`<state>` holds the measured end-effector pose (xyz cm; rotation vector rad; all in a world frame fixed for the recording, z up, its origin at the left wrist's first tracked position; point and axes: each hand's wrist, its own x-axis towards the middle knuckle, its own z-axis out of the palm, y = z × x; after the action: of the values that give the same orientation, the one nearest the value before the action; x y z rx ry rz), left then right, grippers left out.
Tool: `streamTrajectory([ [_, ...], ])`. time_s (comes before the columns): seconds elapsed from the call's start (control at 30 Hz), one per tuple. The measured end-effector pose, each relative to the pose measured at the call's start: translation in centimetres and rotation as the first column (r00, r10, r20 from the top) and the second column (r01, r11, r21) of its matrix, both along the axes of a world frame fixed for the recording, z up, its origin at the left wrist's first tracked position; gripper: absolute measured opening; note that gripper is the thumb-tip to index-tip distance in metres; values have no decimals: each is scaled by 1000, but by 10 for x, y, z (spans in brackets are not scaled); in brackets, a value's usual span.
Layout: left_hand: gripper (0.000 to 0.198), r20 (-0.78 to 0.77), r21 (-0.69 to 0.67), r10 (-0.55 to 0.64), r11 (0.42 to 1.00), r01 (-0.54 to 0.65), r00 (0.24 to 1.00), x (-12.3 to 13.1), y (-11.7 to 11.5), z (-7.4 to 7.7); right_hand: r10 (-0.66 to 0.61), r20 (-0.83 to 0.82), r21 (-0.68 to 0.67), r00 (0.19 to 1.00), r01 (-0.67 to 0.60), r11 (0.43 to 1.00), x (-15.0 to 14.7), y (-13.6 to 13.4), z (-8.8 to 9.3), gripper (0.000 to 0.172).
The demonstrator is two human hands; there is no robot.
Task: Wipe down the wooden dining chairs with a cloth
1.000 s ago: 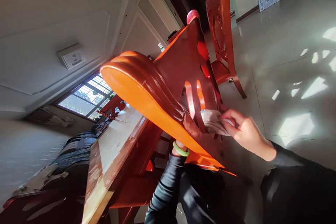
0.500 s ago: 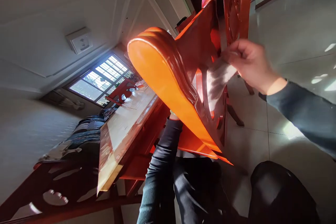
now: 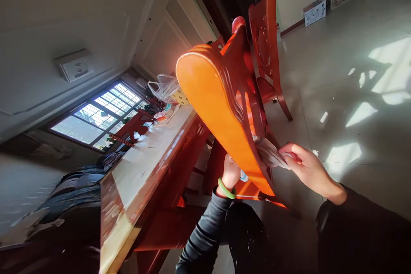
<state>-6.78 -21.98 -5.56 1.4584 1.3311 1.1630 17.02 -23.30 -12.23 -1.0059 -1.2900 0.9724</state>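
A glossy orange-red wooden chair (image 3: 212, 94) stands before me, its curved backrest seen edge-on and tilted in the view. My right hand (image 3: 308, 169), on the right side of the backrest, pinches a greyish-white cloth (image 3: 271, 152) bunched against the lower slats. On the other side, my left hand (image 3: 230, 172), with a green bangle (image 3: 226, 188) at the wrist, is closed low beside the backrest. A pale blue-and-white bit of fabric shows at its fingers, which the backrest partly hides.
A long table (image 3: 150, 150) with a pale top runs along the left, with a plastic bag (image 3: 165, 90) at its far end. Another red chair (image 3: 265, 47) stands behind on the tiled floor (image 3: 346, 107). A box (image 3: 314, 13) sits by the far wall.
My right hand has moved down and pulled the cloth lower along the backrest. My left hand, mostly hidden before, now shows beside the chair. The view has shifted.
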Motion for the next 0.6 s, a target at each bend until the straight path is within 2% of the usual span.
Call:
streamTrajectory([
  [0.1, 70, 38, 74, -87, 994, 84, 996, 1, -1, -5, -45, -25, 45, 999, 47, 998, -11, -19, 1, 32],
  [0.17, 67, 88, 143, -166, 978, 152, 982, -3, -3, -6, -37, -33, 100, 999, 40, 994, -18, -28, 5, 38],
  [0.23, 59, 128, 163, -254, 959, 232, 959, -11, -3, -6, 20, -36, 122, 999, -15, 992, -27, -36, 10, 38],
  [0.3, 55, 140, 137, -304, 949, 285, 943, -22, -1, -4, 16, -41, 91, 999, -12, 996, -35, -39, 16, 33],
  [0.4, 57, 108, 108, -342, 937, 331, 933, -41, 4, -2, -92, -87, 61, 992, 98, 993, -39, -29, 30, 24],
  [0.5, 58, 63, 145, -409, 906, 397, 910, -54, 12, -8, -136, -55, 132, 989, 142, 981, -31, -12, 42, 23],
  [0.6, 58, 68, 171, -488, 865, 472, 870, -47, 26, -16, -238, 94, 142, 967, 224, 964, -20, -7, 30, 22],
])
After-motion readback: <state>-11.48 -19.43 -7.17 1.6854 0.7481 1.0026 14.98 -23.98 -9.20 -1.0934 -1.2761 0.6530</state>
